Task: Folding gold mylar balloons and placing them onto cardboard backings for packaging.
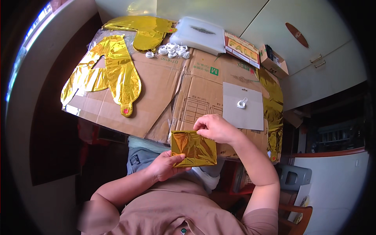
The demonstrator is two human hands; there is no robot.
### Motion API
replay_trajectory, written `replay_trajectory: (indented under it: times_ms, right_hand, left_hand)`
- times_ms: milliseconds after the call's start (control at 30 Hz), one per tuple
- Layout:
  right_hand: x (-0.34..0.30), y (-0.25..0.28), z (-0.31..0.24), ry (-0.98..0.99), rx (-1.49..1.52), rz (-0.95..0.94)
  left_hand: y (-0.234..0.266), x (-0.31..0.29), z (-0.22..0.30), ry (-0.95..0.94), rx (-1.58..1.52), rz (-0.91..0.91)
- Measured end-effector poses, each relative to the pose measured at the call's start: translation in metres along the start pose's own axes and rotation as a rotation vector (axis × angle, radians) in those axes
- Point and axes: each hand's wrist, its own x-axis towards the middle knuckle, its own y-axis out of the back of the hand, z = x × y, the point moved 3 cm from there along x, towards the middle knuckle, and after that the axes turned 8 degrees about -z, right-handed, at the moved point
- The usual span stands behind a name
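A gold foil balloon [196, 150], folded into a flat rectangle, is held close to my body at the cardboard's near edge. My left hand [166, 165] grips its lower left part, thumb on top. At the upper edge, the fingertips of my right hand [216, 128] pinch the foil. Just beyond the right hand lies a pale grey card [239, 113] with a small coil of white ribbon [242, 103] on it. To the left, an uninflated A-shaped gold foil balloon [122, 76] is spread flat.
Flattened cardboard [156, 90] covers the table. Along the back are another gold foil balloon [150, 29], several white ribbon coils [172, 50], a clear plastic box [199, 35], a printed packet [242, 49] and a small carton [273, 62]. More gold foil [274, 109] hangs along the right edge.
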Motion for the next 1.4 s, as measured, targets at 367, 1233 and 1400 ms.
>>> replay_trajectory:
  times_ms: [367, 1233, 1400]
  right_hand:
    - [0.001, 0.002, -0.004, -0.03, 0.053, -0.201]
    - [-0.081, 0.167, 0.136, -0.189, 0.465, 0.1]
    - [-0.063, 0.164, 0.163, -0.241, 0.382, 0.08]
  left_hand:
    - [-0.004, -0.01, -0.006, 0.057, -0.03, 0.016]
    - [-0.153, 0.183, 0.043, 0.003, 0.235, -0.111]
    - [-0.152, 0.202, 0.037, -0.008, 0.201, -0.047]
